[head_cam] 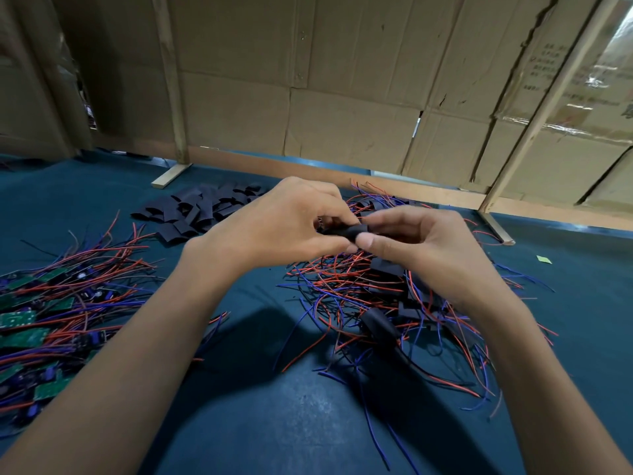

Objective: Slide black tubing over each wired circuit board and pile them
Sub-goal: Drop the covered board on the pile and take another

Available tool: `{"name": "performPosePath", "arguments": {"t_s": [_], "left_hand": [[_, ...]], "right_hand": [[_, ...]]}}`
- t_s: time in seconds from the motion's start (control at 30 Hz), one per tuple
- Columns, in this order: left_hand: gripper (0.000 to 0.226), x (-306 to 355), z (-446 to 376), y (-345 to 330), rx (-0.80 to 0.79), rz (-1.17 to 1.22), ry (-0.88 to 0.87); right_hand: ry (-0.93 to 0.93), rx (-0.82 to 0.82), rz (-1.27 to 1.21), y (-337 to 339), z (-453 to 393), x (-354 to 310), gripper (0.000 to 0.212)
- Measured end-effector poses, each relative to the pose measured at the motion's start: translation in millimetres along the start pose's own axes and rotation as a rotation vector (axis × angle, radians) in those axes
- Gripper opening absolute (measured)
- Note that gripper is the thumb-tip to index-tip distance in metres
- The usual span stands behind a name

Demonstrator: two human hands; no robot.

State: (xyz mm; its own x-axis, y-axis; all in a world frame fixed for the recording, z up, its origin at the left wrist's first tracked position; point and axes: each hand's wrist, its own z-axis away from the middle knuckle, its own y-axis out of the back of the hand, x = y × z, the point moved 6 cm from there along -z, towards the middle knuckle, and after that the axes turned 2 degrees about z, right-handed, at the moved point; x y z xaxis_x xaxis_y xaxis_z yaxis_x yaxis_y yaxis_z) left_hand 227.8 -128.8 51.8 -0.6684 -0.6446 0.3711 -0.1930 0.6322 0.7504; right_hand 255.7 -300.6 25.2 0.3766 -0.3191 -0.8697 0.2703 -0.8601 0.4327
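Both my hands meet above the table's middle around one piece of black tubing (pixel 346 231). My left hand (pixel 284 221) grips its left end with curled fingers, and the board inside is mostly hidden. My right hand (pixel 421 245) pinches the tubing's right end between thumb and forefinger. Bare green circuit boards with red and blue wires (pixel 37 323) lie heaped at the left. Loose cut black tubing pieces (pixel 202 209) sit at the back left. A pile of sleeved boards with tangled wires (pixel 380 317) spreads under and right of my hands.
The dark blue-green table mat (pixel 281 423) runs to the near edge. A cardboard wall on wooden slats (pixel 342 97) closes the back. A wooden foot (pixel 171 176) rests on the mat at the back left. A small yellow-green scrap (pixel 544 259) lies at the right.
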Motion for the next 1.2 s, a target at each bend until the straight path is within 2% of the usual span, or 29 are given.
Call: {"name": "performPosePath", "arguments": {"t_s": [0.07,0.17,0.23,0.3,0.37,0.43,0.5,0.57,0.8,0.9,1.0,1.07,1.13,1.2], "left_hand": [[0.035,-2,0,0,-0.016,0.021,0.016],[0.06,-31,5,7,-0.041,0.035,0.235],[0.057,-70,17,17,-0.06,-0.037,0.431],[0.054,-118,40,24,-0.111,-0.163,0.641],[0.06,-160,73,23,-0.186,-0.291,0.856],[0.068,-187,103,14,-0.27,-0.375,1.014],[0.066,-201,117,6,-0.263,-0.372,1.051],[0.059,-207,116,7,-0.179,-0.379,1.023],[0.012,-194,103,9,-0.03,-0.359,1.061],[0.016,-187,103,14,0.002,-0.311,1.085],[0.009,-182,101,28,0.08,-0.306,1.098],[0.008,-178,100,37,0.032,-0.314,1.129],[0.03,-177,104,42,-0.139,-0.36,1.178],[0.034,-174,110,42,-0.284,-0.37,1.205]], "right_hand": [[-0.006,0.025,-0.028,1,-2,0,0.021],[-0.017,0.225,-0.092,23,-3,3,0.014],[-0.056,0.328,-0.015,40,-1,9,0.012],[-0.155,0.362,0.202,51,0,21,0.013],[-0.283,0.355,0.48,55,1,32,0.042],[-0.324,0.386,0.564,57,1,31,0.066],[-0.28,0.416,0.43,57,-1,25,0.07],[-0.241,0.43,0.308,55,0,20,0.065],[-0.232,0.4,0.25,44,-2,19,0.041],[-0.191,0.399,0.251,36,-1,12,0.035],[-0.081,0.416,0.219,15,2,-1,0.024],[0.017,0.382,0.215,-10,6,-12,0.019],[0.093,0.244,0.22,-44,11,-20,0.016],[0.137,0.079,0.249,-78,19,-22,0.012]]}}
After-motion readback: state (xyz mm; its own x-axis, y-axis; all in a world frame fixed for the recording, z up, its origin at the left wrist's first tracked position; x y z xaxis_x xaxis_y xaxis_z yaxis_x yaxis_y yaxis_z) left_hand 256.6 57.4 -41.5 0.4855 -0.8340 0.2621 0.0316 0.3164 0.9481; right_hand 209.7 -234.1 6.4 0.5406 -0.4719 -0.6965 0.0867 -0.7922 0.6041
